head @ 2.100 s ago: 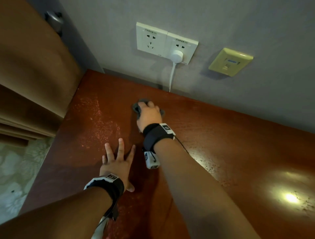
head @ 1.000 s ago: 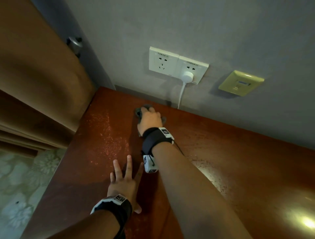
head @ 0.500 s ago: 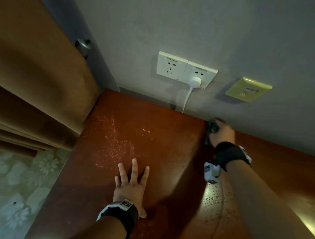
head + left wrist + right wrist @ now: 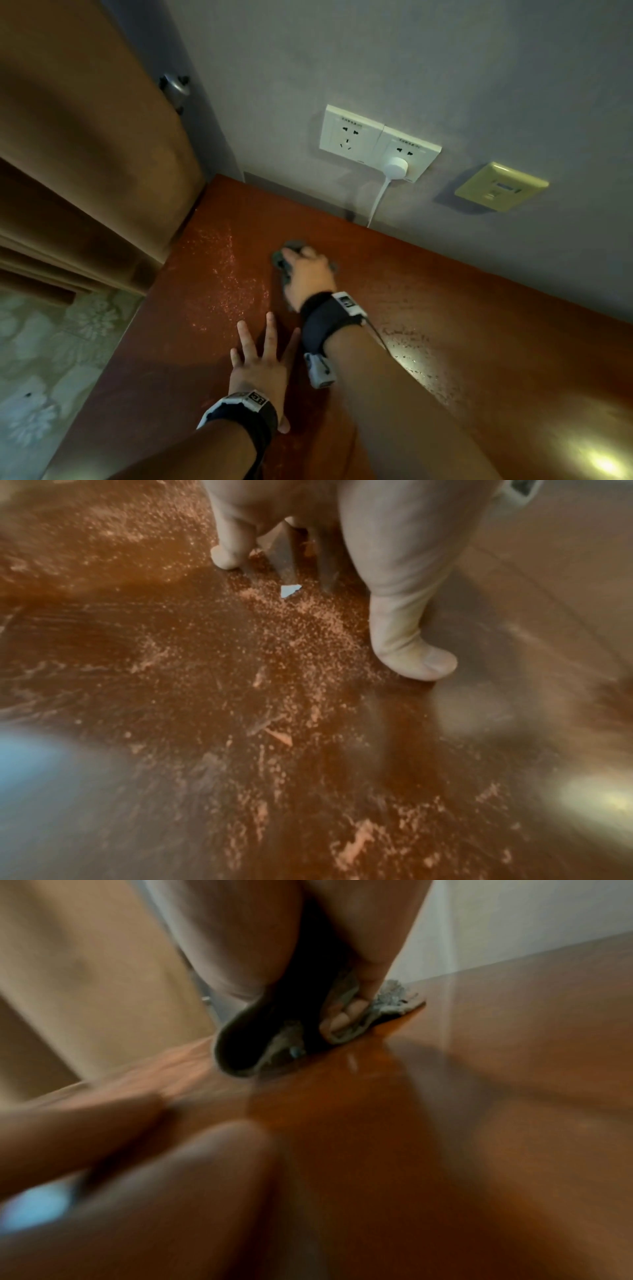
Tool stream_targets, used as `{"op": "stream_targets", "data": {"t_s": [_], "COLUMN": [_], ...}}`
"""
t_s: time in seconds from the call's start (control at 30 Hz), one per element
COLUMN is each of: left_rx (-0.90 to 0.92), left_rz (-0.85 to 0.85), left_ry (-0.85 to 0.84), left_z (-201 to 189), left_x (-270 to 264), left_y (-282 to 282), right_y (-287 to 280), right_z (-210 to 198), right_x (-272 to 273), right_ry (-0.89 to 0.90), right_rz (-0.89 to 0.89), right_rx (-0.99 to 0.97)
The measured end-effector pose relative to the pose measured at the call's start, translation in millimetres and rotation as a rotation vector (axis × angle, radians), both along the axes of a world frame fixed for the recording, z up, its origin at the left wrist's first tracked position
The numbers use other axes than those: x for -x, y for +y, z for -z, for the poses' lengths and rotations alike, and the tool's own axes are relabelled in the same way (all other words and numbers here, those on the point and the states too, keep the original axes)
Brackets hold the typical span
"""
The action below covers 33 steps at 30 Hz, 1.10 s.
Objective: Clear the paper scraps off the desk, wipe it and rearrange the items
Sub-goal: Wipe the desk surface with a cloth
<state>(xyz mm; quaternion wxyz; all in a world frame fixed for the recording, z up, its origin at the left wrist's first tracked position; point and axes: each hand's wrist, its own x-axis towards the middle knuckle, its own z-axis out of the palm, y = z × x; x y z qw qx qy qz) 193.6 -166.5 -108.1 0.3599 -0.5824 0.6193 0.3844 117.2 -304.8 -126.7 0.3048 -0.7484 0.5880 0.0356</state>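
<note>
Desk (image 4: pixel 479 308) wiping: the right hand (image 4: pixel 310 274), clutching the cloth (image 4: pixel 289 246), has swung back left beneath the socket (image 4: pixel 376 144); left hand (image 4: pixel 262 370) stays flat, fingers spread. Socket print unreadable.

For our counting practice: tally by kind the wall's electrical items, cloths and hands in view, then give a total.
White wall sockets: 2
Yellow wall plate: 1
White plug: 1
Grey cloth: 1
Hands: 2 (left hand, right hand)
Total: 7

Dim, warm light — glare on the desk (image 4: pixel 513 325) at lower right — heavy blur in wrist views.
</note>
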Motion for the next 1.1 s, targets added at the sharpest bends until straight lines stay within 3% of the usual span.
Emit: {"op": "stream_targets", "data": {"t_s": [0.1,0.2,0.37,0.53,0.63,0.73,0.83,1.1], "left_rx": [-0.024,-0.013,0.032,0.060,0.070,0.072,0.073,0.028], "left_rz": [0.003,-0.007,-0.009,-0.001,-0.003,-0.006,-0.010,-0.021], "left_ry": [-0.007,-0.015,-0.007,-0.002,0.011,0.017,0.017,0.009], "left_z": [2,2,-2,2,3,2,2,4], "left_x": [-1,-1,1,0,0,-1,-1,-1], "left_y": [0,0,1,3,3,3,3,2], "right_y": [9,6,-15,-42,-48,-54,-56,-16], "right_z": [-1,2,3,0,-1,-2,-7,0], "right_x": [-35,-25,59,182,202,180,133,-33], "right_ry": [-0.021,-0.034,-0.006,0.171,0.237,0.215,0.161,-0.003], "right_rz": [-0.132,-0.129,0.051,0.348,0.435,0.423,0.299,-0.327], "right_rx": [0.008,-0.008,0.049,0.108,0.080,0.070,0.065,0.009]}}
